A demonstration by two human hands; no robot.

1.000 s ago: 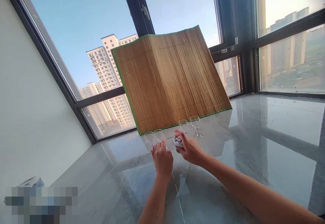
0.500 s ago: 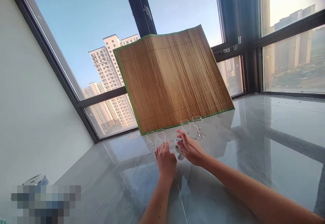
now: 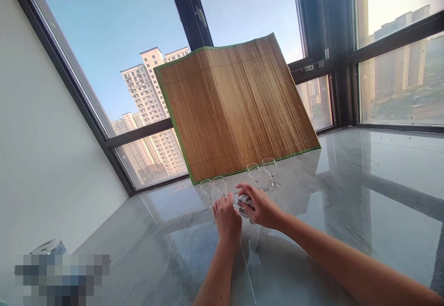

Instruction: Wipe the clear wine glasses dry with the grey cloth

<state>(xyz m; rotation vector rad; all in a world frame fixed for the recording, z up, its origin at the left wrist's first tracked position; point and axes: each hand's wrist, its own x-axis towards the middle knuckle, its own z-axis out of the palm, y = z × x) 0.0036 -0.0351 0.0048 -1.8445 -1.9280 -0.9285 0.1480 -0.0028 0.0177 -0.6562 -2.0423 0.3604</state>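
Observation:
My left hand [image 3: 226,218] is curled round a small clear glass [image 3: 236,199] held between both hands, mostly hidden. My right hand [image 3: 261,206] is closed on a crumpled grey-white cloth [image 3: 245,200] pressed at that glass. Two stemmed glasses [image 3: 213,186] stand just beyond my left hand. Two more stemmed glasses [image 3: 264,172] stand beyond my right hand, at the foot of the bamboo mat.
A bamboo mat [image 3: 233,107] with a green edge leans against the window frame behind the glasses. The glossy grey stone counter [image 3: 364,190] runs along the windows. A white wall is on the left, with a metal can [image 3: 48,246] near the lower left.
Both hands have stayed close together at the glass. My right hand has turned a little with the cloth. The view shifted slightly.

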